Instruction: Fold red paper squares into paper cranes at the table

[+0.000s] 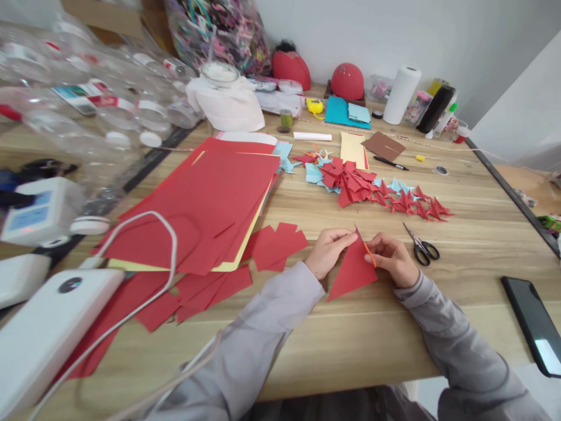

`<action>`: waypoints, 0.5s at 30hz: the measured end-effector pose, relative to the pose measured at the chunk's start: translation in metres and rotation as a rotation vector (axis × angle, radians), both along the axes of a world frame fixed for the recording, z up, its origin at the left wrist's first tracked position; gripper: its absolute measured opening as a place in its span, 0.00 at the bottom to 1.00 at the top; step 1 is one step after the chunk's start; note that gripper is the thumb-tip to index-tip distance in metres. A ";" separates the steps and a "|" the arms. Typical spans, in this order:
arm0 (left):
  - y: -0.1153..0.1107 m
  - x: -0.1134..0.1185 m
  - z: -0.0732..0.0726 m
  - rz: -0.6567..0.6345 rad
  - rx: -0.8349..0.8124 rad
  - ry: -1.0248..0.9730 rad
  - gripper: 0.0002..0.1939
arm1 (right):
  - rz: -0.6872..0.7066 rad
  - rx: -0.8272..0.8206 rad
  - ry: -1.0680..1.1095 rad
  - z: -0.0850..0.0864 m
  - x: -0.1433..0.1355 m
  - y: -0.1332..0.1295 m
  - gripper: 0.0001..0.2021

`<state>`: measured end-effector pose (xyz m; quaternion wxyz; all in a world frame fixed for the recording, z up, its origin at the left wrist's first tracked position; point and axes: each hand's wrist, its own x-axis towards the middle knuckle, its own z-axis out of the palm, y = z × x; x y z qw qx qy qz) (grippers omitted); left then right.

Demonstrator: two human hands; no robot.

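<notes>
My left hand (328,251) is closed on the upper left edge of a piece of red paper (354,272), thumb on top. The paper is roughly triangular, with its wide end toward me. My right hand (391,259) pinches the paper's right edge. A narrow curved orange strip shows by those fingers; whether it is the paper's turned-up edge or a separate thing, I cannot tell. Black-handled scissors (425,248) lie just right of my right hand. Cut red paper pieces (278,245) lie left of my left hand. Beyond both hands are folded red paper shapes (350,181), some light blue.
A stack of red sheets (205,199) covers the left side, near a white power bank (65,339) with a cable. Plastic bottles (109,111) crowd the far left. A phone (532,324) lies at right. A black pen (391,164) and brown paper (383,145) lie farther back.
</notes>
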<state>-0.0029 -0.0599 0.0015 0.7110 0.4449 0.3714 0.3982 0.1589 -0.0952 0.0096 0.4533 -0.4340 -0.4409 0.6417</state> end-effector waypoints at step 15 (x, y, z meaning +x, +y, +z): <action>-0.001 0.001 0.000 0.011 -0.057 -0.018 0.15 | -0.078 0.035 -0.020 -0.001 0.002 0.000 0.13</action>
